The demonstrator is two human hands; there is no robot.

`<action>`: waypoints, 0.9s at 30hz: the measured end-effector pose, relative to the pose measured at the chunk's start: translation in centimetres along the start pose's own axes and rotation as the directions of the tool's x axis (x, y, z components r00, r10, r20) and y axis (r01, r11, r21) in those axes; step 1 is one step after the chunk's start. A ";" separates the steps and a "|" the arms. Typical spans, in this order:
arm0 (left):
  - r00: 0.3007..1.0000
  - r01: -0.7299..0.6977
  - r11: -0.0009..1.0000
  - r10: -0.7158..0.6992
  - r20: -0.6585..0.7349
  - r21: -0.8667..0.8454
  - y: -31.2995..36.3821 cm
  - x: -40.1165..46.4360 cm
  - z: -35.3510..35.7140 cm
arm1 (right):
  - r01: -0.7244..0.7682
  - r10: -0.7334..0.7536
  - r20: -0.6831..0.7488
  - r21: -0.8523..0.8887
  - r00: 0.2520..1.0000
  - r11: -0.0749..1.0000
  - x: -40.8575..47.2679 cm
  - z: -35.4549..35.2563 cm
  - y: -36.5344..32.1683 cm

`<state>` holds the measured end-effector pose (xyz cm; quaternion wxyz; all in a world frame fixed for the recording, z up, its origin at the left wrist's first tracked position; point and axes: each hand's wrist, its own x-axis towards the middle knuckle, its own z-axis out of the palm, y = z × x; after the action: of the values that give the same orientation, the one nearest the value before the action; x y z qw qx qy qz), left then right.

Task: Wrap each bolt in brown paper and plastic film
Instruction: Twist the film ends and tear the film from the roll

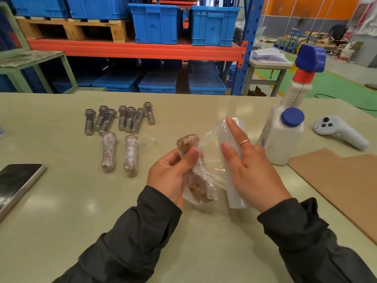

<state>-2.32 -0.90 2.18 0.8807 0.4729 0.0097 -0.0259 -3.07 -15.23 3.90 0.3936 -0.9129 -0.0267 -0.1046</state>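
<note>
My left hand (170, 173) grips a bolt wrapped in brown paper (199, 184), thumb pressed on its upper part, with clear plastic film partly round it. The film stretches right to a film roll (234, 193) that my right hand (251, 166) holds upright, index finger straight along it. Several bare steel bolts (120, 118) lie in a row at the back left of the table. Two finished wrapped bolts (108, 151) (130, 155) lie just in front of them.
A white spray bottle with blue cap (285, 127) stands right of my hands. Brown paper sheets (342, 180) lie at the right edge. A white controller (340, 132) rests far right, a phone (16, 182) at the left. Blue crates (156, 23) fill shelving behind the table (81, 201).
</note>
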 end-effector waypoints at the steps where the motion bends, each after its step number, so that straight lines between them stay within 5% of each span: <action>1: 1.000 0.001 1.000 -0.001 0.014 -0.012 0.0 -0.1 0.0 | -0.007 0.008 0.013 -0.059 1.000 0.998 -0.1 0.0 0.1; 6: 0.992 0.049 0.997 -0.041 0.120 -0.062 0.2 -0.5 0.2 | -0.006 0.035 0.091 -0.295 0.995 0.956 -0.6 0.9 -0.3; 14: 0.992 0.063 0.997 -0.058 0.112 -0.045 -0.8 -0.5 0.6 | -0.028 0.022 -0.017 -0.580 1.000 0.814 -1.1 3.3 -1.1; 22: 0.985 0.019 1.000 -0.019 0.173 -0.004 -1.7 -0.8 1.1 | -0.074 0.045 -0.064 -0.600 0.997 0.796 -1.3 3.6 -1.2; 27: 0.999 0.003 1.000 -0.004 0.035 0.031 -2.5 -0.5 0.7 | -0.038 0.011 -0.062 -0.461 0.998 0.887 -1.3 3.2 -1.3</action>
<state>-2.92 -2.80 0.54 0.8734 0.4857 -0.0054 -0.0358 -3.98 -11.94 2.39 0.1673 -0.9772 0.0219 -0.1292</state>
